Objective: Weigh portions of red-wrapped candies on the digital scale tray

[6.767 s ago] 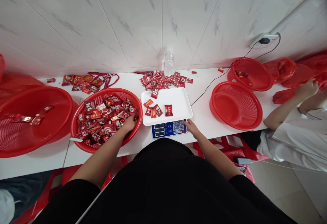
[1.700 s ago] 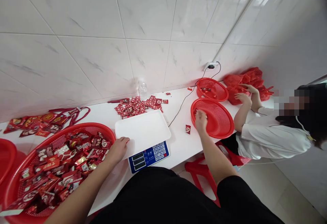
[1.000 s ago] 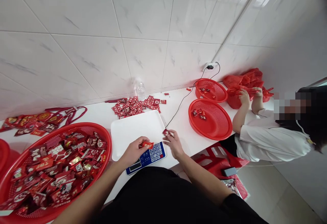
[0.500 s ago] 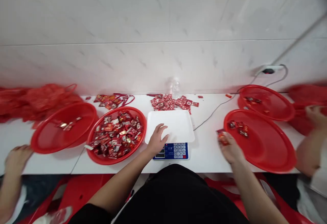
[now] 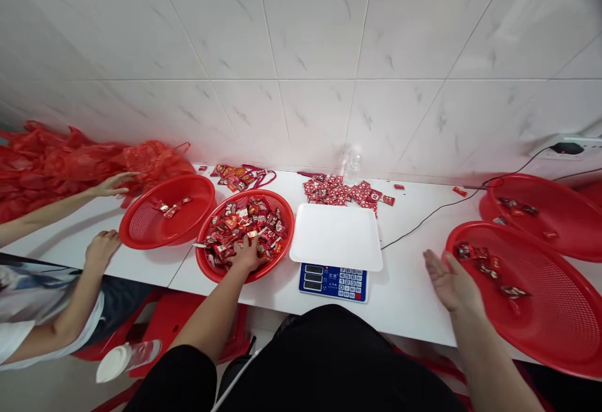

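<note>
My left hand (image 5: 247, 254) lies on the heaped wrapped candies (image 5: 242, 214) in a red perforated basket (image 5: 201, 255), fingers spread. My right hand (image 5: 452, 280) is open and bare, palm turned up, at the near-left rim of another red basket (image 5: 559, 337). Several candies (image 5: 489, 268) lie inside that one. Between my hands stands a digital scale (image 5: 333, 281) with a bare white tray (image 5: 336, 236) on top.
Small red packets (image 5: 332, 189) and a clear plastic bottle (image 5: 352, 164) sit by the wall. A black cable (image 5: 423, 214) crosses the table to a power strip (image 5: 571, 148). At left are a co-worker's hand (image 5: 101, 252), a red basket (image 5: 164, 246) and red plastic bags (image 5: 84, 161).
My left hand has moved left from above the scale tray onto the candies. My right hand has let go of the candies it held, and several now lie in the right basket. The view has shifted left.
</note>
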`<state>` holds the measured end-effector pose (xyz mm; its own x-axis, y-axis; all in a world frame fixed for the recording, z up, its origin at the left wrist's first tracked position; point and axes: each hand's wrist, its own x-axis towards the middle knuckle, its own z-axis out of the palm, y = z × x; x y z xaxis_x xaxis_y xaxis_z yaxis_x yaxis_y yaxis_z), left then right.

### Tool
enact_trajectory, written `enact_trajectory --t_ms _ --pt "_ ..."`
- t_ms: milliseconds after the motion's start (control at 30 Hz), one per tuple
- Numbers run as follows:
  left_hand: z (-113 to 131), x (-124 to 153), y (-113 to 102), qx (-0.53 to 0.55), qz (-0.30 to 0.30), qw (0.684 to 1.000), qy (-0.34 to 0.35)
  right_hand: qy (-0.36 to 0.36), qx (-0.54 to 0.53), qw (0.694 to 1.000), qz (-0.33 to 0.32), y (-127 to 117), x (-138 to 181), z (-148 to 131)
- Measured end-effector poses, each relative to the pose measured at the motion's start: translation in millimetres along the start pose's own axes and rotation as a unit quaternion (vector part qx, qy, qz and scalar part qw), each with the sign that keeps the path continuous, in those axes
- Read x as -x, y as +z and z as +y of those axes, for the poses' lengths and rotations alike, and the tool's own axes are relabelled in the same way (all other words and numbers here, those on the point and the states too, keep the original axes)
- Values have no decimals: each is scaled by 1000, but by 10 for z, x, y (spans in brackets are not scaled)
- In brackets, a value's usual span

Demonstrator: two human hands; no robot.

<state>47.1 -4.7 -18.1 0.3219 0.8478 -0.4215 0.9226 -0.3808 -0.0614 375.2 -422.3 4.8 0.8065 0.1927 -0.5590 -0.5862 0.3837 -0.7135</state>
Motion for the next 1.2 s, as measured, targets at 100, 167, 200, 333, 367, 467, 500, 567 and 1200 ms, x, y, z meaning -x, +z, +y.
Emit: enact_trajectory --t_ms 100,167,200,333,367,467,500,567,1200 --pt "67 -76 6 9 1 996 89 56 16 997 -44 434 233 351" --pt "135 -110 -13 37 7 987 154 79 44 993 -82 657 365 533" --pt "164 -129 -35 59 12 982 180 87 60 990 -98 756 422 605" --pt "236 -237 -244 185 54 961 197 89 108 980 -140 1098 583 794" --pt "256 -263 -323 229 65 951 195 85 116 979 -147 1168 610 830" --pt "407 -279 -547 377 64 901 205 80 138 975 -157 1322 673 948" --pt "498 -254 -599 421 48 879 217 81 141 974 -157 1356 692 992" --pt "721 -167 -653 485 0 841 239 86 144 974 -155 1400 730 1078" --pt "-14 -681 67 -6 -19 961 275 54 247 956 -147 1433 1093 1389"
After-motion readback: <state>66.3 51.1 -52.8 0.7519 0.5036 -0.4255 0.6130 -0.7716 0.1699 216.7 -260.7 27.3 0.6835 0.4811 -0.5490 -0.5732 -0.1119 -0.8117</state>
